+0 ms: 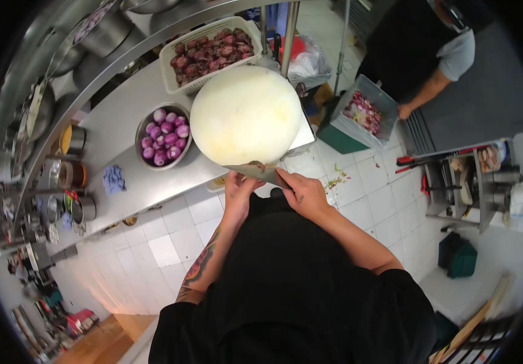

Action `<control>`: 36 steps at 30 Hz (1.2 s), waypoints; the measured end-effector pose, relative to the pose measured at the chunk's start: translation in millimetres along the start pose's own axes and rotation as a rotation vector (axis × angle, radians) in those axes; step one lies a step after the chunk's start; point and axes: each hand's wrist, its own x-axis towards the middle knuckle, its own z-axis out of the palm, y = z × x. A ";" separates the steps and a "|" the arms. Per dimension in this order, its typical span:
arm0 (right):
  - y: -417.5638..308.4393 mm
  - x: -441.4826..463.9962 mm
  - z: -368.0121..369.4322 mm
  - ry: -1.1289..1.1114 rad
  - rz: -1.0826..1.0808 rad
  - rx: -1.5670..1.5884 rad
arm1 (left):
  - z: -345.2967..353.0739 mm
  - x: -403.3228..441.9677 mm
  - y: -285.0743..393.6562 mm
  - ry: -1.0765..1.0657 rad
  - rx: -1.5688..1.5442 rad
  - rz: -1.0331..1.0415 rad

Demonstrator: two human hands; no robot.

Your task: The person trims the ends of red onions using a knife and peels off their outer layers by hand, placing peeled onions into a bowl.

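My right hand (304,194) is closed around the handle of a broad kitchen knife (240,170). The blade points left, across the near edge of a round, pale chopping board (246,115). Below the blade, my left hand (237,191) is closed, its fingertips close to the metal. Between them a red-brown onion (257,164) shows in part; the blade and fingers hide most of it. Left of the board stands a metal bowl (142,159) of peeled purple onions (165,138). Behind it, a white basket (165,65) holds unpeeled red onions (213,54).
Another person (407,54) at the right has a hand on a plastic-lined green bin (341,130) with onion scraps. A blue cloth (114,179) lies on the steel counter (107,124). Peel scraps (338,177) litter the tiled floor. Pots and pans fill the left shelf.
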 end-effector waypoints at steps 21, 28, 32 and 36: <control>12.0 59.5 -24.2 0.127 0.169 -0.075 | 40.3 104.5 26.4 -0.240 0.028 -0.010; 80.2 87.8 -69.1 -0.022 0.169 -0.067 | 87.5 137.5 3.6 -0.123 0.094 0.010; 112.2 91.6 -84.5 -0.090 0.116 -0.058 | 108.4 142.1 -11.0 -0.047 0.064 -0.003; 123.2 91.3 -88.9 -0.164 0.095 -0.030 | 104.8 142.8 -21.0 -0.054 0.065 -0.031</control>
